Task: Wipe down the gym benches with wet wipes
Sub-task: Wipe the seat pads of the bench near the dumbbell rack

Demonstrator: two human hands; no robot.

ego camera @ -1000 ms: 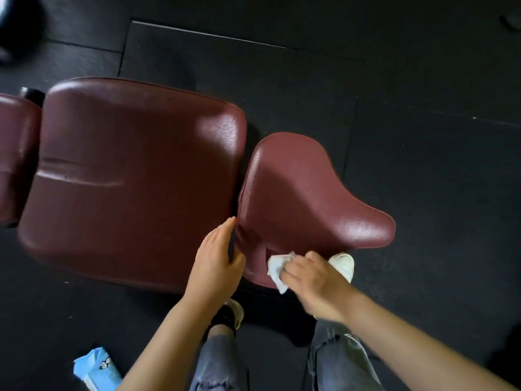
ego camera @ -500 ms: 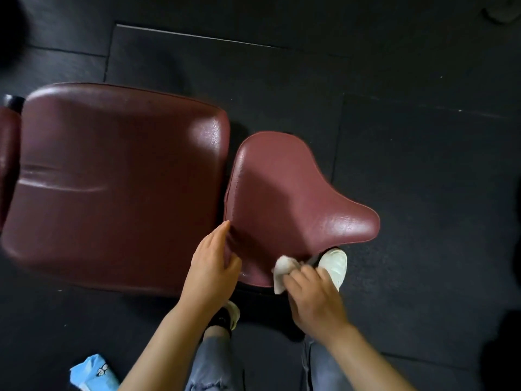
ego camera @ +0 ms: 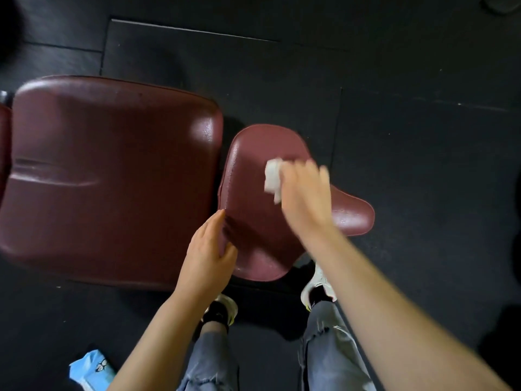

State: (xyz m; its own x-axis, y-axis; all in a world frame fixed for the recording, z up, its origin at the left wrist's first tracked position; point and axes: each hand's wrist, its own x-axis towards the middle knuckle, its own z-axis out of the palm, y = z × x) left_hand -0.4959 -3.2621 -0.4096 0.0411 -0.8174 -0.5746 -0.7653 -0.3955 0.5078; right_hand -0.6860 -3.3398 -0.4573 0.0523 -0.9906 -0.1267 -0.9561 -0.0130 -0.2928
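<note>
The small maroon vinyl seat pad [ego camera: 251,221] lay w/ its long axis roughly left-right, narrow tongue pointing right, wide end just beside the large maroon rectangular bench pad [ego camera: 112,179], a thin dark gap between them. R hand [ego camera: 306,197], motion-blurred, held a crumpled white wet wipe [ego camera: 273,176] against the pad's upper middle; exact grip couldn't be told thru blur. L hand [ego camera: 207,255] rested at the pad's left near edge, fingers straight along the gap, thumb on top. Black rubber floor tiles [ego camera: 423,179] lay open to the right & beyond. A light-blue wipes pack [ego camera: 91,372] sat on the floor at lower left, contents not visible.
</note>
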